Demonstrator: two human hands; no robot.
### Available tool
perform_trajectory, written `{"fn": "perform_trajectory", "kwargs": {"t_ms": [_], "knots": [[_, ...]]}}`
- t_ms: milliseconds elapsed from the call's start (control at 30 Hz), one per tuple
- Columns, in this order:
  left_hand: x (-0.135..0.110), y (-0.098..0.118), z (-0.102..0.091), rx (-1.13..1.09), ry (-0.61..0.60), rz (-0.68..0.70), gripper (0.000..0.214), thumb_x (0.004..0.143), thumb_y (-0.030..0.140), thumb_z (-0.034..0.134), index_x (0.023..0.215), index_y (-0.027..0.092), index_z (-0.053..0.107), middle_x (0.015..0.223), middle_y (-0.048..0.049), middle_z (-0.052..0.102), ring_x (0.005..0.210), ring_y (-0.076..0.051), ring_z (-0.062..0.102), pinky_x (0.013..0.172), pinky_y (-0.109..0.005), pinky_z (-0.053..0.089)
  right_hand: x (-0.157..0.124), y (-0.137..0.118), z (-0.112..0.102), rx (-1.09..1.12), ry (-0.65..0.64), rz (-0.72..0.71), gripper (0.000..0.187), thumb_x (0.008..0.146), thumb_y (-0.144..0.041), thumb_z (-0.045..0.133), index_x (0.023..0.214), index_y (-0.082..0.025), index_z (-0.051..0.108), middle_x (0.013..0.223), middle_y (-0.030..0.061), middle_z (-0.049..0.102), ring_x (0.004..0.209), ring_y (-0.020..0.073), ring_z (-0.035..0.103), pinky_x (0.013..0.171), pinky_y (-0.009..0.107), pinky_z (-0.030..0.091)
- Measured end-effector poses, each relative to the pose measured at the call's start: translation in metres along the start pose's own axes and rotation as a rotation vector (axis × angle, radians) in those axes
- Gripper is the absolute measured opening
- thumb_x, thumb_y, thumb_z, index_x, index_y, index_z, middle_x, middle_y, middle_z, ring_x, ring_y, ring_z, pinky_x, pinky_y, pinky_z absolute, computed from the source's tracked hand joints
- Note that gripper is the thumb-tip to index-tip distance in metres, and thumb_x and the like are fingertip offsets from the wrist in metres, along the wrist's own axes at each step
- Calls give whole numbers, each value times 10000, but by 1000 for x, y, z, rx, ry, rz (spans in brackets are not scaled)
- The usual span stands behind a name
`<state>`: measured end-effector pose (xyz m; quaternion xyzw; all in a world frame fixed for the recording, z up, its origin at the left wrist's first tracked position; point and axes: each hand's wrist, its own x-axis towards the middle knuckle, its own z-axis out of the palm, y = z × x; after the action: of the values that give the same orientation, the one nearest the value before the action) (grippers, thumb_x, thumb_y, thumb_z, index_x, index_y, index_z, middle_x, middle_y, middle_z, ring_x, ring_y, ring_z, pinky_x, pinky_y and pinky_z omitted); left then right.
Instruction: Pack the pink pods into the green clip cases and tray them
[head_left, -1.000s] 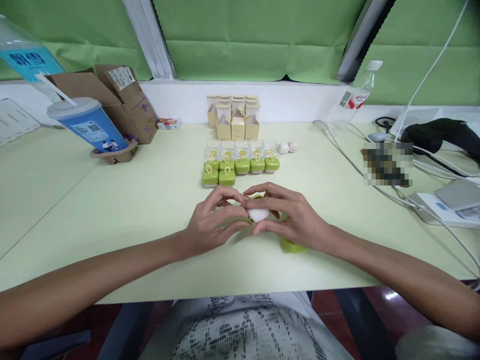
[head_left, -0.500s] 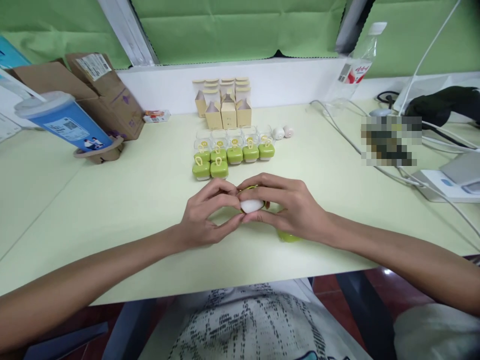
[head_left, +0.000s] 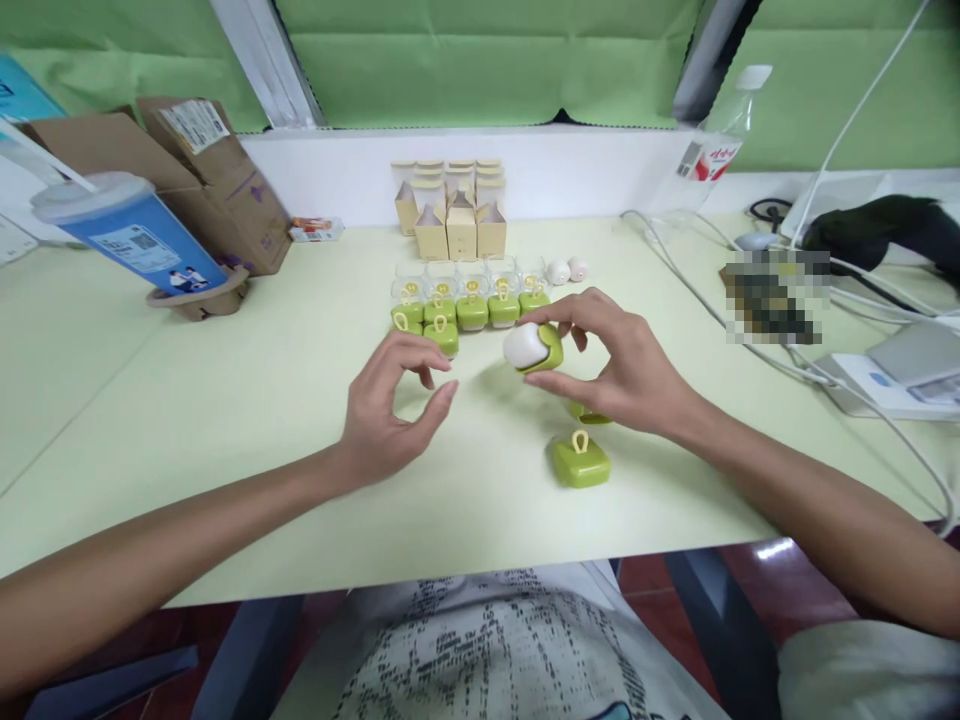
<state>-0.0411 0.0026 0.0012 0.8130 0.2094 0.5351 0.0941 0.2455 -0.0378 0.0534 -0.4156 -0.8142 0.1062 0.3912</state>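
Note:
My right hand (head_left: 619, 365) grips a small white rounded case (head_left: 525, 345) between thumb and fingers, above the table. A green cover (head_left: 553, 348) wraps one end of it. My left hand (head_left: 390, 410) is apart from it, thumb and fingers spread around nothing. Below my right hand lies a green case with a yellow loop (head_left: 580, 462). Another green piece (head_left: 591, 413) is partly hidden behind that hand. Ahead stand several similar green cases (head_left: 472, 311) in rows; my left hand comes close in front of the nearest ones.
Clear plastic cups (head_left: 440, 272) and two small pale round pieces (head_left: 567, 271) sit behind the green cases. Open small cardboard boxes (head_left: 461, 235) stand by the wall. At left are a blue cup (head_left: 150, 245) and a cardboard box (head_left: 244, 215); at right, a bottle (head_left: 709, 150) and cables (head_left: 682, 262).
My left hand has let go and moved left, away from the white case. My right hand has lifted it forward and turned it, uncovering the green case below.

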Motion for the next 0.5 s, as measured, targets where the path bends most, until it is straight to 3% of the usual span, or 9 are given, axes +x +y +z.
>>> {"fn": "perform_trajectory", "kwargs": {"t_ms": [67, 167, 367, 500], "knots": [[5, -11, -10, 107, 67, 12, 170, 968, 160, 725, 1095, 241, 647, 1033, -41, 683, 873, -170, 651, 685, -328, 582, 10, 7, -9, -39, -17, 4, 473, 953, -393, 813, 1394, -250, 720, 1276, 118, 741, 1037, 283, 698, 856, 437, 626], [12, -29, -21, 223, 129, 12, 128, 962, 161, 698, 1040, 247, 645, 983, -30, 655, 833, -168, 612, 664, -330, 548, 32, 16, -9, -2, -85, 69, 571, 902, -336, 829, 1440, -222, 674, 1234, 118, 717, 889, 239, 713, 765, 403, 632], [11, -48, -16, 267, 60, -11, 99, 942, 138, 634, 997, 216, 661, 1043, -69, 649, 968, -214, 652, 751, -348, 555, 70, 23, 26, -100, -295, 0, 219, 836, -158, 796, 1053, -153, 764, 1080, 93, 715, 704, 156, 663, 733, 338, 572], [9, -48, -14, 270, -17, -48, 110, 933, 136, 626, 998, 214, 669, 1080, -85, 635, 1034, -243, 654, 783, -369, 558, 71, 27, 38, -151, -324, -33, 274, 867, -171, 780, 1141, -151, 773, 1055, 102, 713, 678, 166, 641, 726, 353, 569]]}}
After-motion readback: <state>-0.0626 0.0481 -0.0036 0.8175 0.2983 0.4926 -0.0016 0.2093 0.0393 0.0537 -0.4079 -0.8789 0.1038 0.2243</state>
